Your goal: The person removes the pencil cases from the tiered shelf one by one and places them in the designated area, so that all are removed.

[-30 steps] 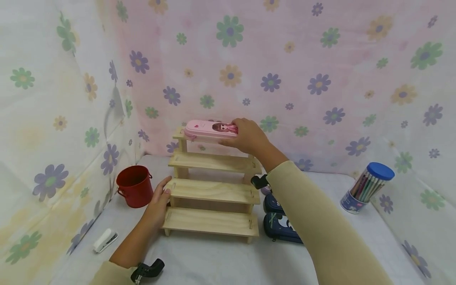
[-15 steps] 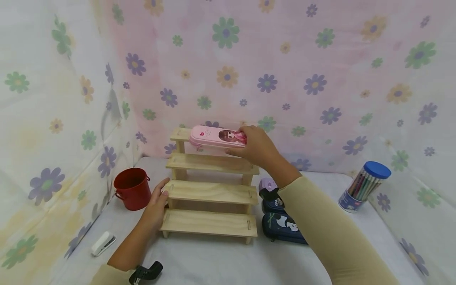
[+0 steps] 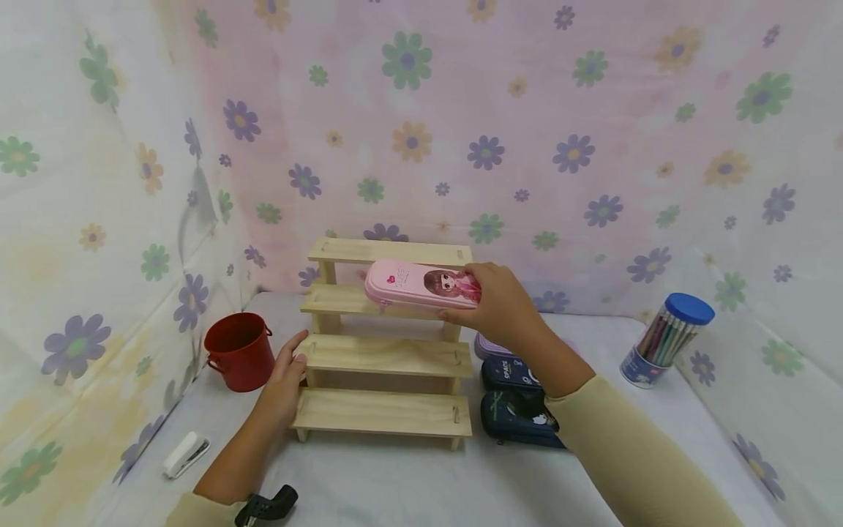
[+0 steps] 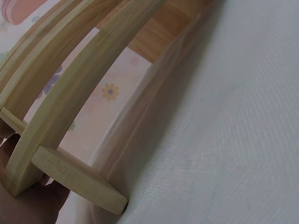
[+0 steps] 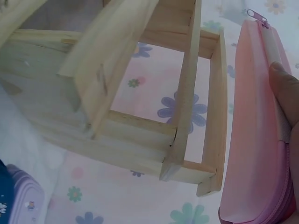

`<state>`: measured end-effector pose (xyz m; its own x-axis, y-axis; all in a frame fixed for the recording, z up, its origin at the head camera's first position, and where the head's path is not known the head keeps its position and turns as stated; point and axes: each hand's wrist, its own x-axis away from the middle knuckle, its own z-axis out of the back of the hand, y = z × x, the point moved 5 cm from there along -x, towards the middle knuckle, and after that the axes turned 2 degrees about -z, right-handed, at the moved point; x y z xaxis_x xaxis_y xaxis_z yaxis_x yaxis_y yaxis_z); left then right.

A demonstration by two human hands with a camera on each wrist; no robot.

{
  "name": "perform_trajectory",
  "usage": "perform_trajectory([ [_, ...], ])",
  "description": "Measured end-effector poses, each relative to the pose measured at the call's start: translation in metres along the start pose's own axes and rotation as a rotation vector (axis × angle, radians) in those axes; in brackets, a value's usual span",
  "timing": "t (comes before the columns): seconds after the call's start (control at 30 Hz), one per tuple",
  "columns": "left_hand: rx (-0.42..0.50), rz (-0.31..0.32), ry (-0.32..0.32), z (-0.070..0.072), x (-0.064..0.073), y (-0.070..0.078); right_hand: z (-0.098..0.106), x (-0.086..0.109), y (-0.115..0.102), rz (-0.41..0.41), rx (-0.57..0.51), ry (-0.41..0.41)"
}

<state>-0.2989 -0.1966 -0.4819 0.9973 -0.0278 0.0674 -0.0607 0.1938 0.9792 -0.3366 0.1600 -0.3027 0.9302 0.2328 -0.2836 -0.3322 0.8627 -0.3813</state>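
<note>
My right hand (image 3: 503, 307) grips the right end of a pink pencil case (image 3: 398, 282) with a cartoon girl on its lid. In the head view the case overlaps the upper boards of a four-step... wooden display rack (image 3: 382, 411). The right wrist view shows its zipped side (image 5: 254, 126), with the thumb (image 5: 286, 91) against the zip and a gap to the rack. At the rack's left side, my left hand (image 3: 282, 384) holds the end of the lower boards. Its fingers are partly hidden behind the wood (image 4: 74, 179) in the left wrist view.
Left of the rack stand a red bucket (image 3: 240, 355) and a white stapler (image 3: 186, 454). Right of it lie two dark blue pencil cases (image 3: 503, 421) and a purple one (image 3: 489, 348). A blue-lidded tub of pencils (image 3: 665, 340) stands farther right. Flowered cloth surrounds the table.
My right hand has brought the pink pencil case down and right from the top board, nearer to me, uncovering that board. My left hand keeps its place on the rack.
</note>
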Motion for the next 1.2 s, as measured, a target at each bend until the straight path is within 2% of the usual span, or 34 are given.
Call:
perform_trajectory([
  [0.27, 0.007, 0.011, 0.006, -0.001, 0.0, -0.002, -0.001, 0.037, 0.018, -0.031, 0.012, 0.014],
  [0.47, -0.01, 0.01, 0.013, 0.001, 0.0, -0.002, -0.003, 0.065, 0.046, -0.077, 0.037, 0.017],
  [0.7, -0.01, -0.051, 0.008, 0.0, 0.0, -0.002, 0.0, 0.094, 0.077, -0.116, 0.022, 0.009],
  [0.83, -0.016, -0.028, 0.008, -0.001, 0.001, -0.003, -0.002, 0.11, 0.09, -0.127, 0.014, -0.009],
  [1.07, 0.005, -0.033, 0.01, -0.001, 0.0, -0.002, -0.008, 0.143, 0.122, -0.203, -0.015, -0.035],
  [1.2, 0.013, -0.028, 0.003, -0.001, 0.0, -0.002, -0.014, 0.163, 0.136, -0.275, -0.063, -0.088],
])
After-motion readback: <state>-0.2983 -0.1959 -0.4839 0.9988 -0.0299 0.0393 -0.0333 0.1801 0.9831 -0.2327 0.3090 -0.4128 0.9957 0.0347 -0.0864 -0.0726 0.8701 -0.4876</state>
